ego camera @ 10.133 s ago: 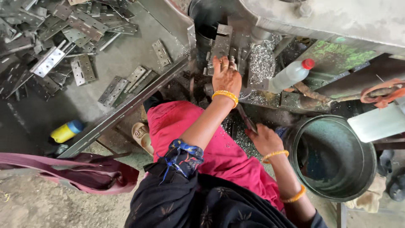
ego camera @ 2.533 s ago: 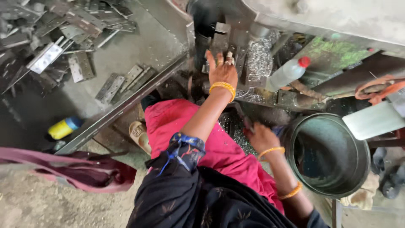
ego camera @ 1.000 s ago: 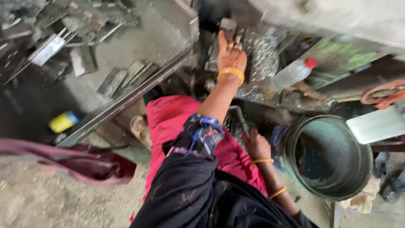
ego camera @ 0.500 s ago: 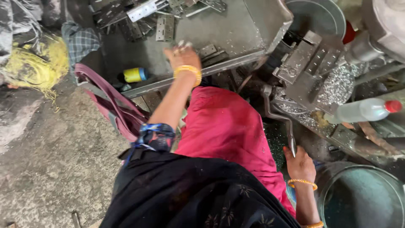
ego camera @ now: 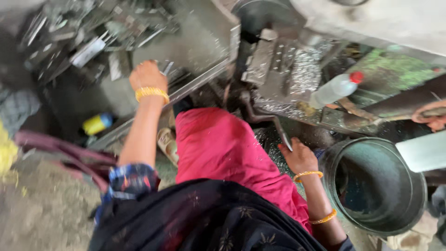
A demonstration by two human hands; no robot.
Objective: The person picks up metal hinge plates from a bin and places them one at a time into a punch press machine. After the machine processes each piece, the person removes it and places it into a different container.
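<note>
Your left hand [ego camera: 147,76] reaches out over a grey metal tray [ego camera: 204,42] and closes its fingers around a small flat strip of bright metal [ego camera: 166,69] at the tray's near edge. More flat, perforated metal strips [ego camera: 88,51] lie heaped and scattered further back on the tray, dull and blurred. A yellow bangle [ego camera: 151,93] circles that wrist. Your right hand [ego camera: 299,158] rests low beside your pink-clothed knee [ego camera: 218,144], fingers curled on the end of a dark bent steel lever [ego camera: 267,121] that runs up to the press machine [ego camera: 274,65]. Glittering metal shavings [ego camera: 304,74] cover the machine bed. A clear plastic bottle with a red cap [ego camera: 335,88] lies there. A round, worn metal bucket [ego camera: 376,186] stands just beside your right forearm.
</note>
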